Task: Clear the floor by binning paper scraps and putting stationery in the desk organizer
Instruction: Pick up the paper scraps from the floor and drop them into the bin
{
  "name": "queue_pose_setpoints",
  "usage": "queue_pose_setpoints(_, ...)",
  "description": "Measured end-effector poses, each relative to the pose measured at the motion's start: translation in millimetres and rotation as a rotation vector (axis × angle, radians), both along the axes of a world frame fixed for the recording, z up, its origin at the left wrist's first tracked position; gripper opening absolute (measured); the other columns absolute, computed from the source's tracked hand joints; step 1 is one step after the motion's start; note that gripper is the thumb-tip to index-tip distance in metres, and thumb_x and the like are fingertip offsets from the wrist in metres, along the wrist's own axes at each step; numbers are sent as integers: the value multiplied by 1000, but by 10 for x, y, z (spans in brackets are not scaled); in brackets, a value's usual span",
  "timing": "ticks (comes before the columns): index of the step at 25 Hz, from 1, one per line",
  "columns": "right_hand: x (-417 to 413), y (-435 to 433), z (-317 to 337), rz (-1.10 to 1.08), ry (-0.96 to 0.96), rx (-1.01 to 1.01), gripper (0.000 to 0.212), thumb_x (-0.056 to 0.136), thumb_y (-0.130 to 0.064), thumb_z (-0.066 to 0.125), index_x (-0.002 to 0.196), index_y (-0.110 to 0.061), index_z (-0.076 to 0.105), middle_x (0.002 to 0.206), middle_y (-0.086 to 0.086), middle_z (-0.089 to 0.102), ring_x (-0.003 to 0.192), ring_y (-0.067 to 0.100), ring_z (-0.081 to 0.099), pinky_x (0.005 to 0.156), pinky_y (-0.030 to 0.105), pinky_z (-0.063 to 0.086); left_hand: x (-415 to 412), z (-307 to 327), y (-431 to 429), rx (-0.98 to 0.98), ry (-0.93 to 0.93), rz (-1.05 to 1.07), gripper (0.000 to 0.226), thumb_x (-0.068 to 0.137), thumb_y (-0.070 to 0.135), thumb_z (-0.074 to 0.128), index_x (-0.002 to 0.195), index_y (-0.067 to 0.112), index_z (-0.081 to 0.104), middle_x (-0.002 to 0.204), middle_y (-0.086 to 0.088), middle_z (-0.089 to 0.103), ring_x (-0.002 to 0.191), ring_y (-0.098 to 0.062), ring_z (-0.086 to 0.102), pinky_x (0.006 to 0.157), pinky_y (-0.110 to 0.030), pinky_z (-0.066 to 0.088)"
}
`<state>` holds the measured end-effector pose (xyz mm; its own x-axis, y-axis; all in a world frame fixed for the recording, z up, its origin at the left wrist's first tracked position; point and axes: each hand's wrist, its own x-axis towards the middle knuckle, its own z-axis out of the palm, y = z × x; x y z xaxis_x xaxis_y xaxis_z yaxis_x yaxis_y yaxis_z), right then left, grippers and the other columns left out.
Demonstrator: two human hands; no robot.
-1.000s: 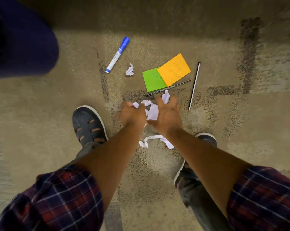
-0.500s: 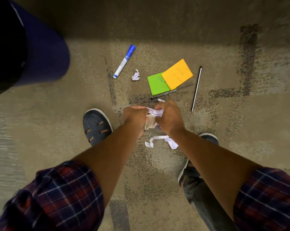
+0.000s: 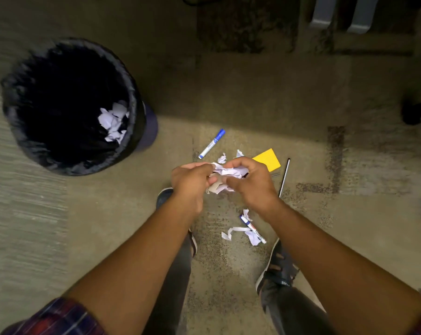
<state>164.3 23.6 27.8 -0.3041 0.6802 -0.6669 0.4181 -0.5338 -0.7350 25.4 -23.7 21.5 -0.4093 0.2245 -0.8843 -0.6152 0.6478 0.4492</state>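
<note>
Lifting off the floor, both hands, left [image 3: 188, 181] and right [image 3: 249, 183], now have fingers closed round the wad [image 3: 225, 176]; the bin [image 3: 132, 93] has come into view at ten o'clock, probably next.

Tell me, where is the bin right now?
The bin stands on the floor at upper left of the head view, left of the blue marker, with paper scraps inside.

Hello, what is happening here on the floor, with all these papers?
A person is tidying up. Both hands, left hand and right hand, hold a bunch of crumpled paper scraps above the floor. The black-lined bin on their left already has some paper inside. A blue marker, a yellow sticky pad and more scraps lie on the carpet.
</note>
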Motion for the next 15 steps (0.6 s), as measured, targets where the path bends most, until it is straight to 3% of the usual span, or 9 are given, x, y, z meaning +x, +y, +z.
queue_pose_setpoints(3,-461,190,498,-35,152,-51,30,82,15,75,91,-13,72,67,-8,73,58,6,64,60,26,60,-482,489,87,85,0,94,6,90,-4,71,96,-6,73,85,-18,77,61,-16,76,61,-21,61)
queue_pose_setpoints(8,-1508,354,1031,40,255,-60,29,83,13,76,101,-9,72,84,9,72,67,12,65,66,30,62,-1450,1097,58,197,94,225,3,87,-5,75,88,-3,76,75,-13,80,66,-20,78,66,-24,63)
queue_pose_setpoints(12,-2351,340,1151,114,247,-65,22,87,7,75,104,-7,73,93,9,72,70,15,68,63,27,64,-2183,1182,-57,196,130,338,5,87,-6,76,91,-4,76,81,-16,81,69,-21,79,68,-26,64)
queue_pose_setpoints(15,-2836,287,1111,125,192,-130,24,93,-3,73,116,-7,70,117,14,69,81,21,72,71,35,66,-2606,1072,-155,150,143,400,11,87,-5,76,97,-6,73,81,-16,79,65,-18,77,66,-27,64)
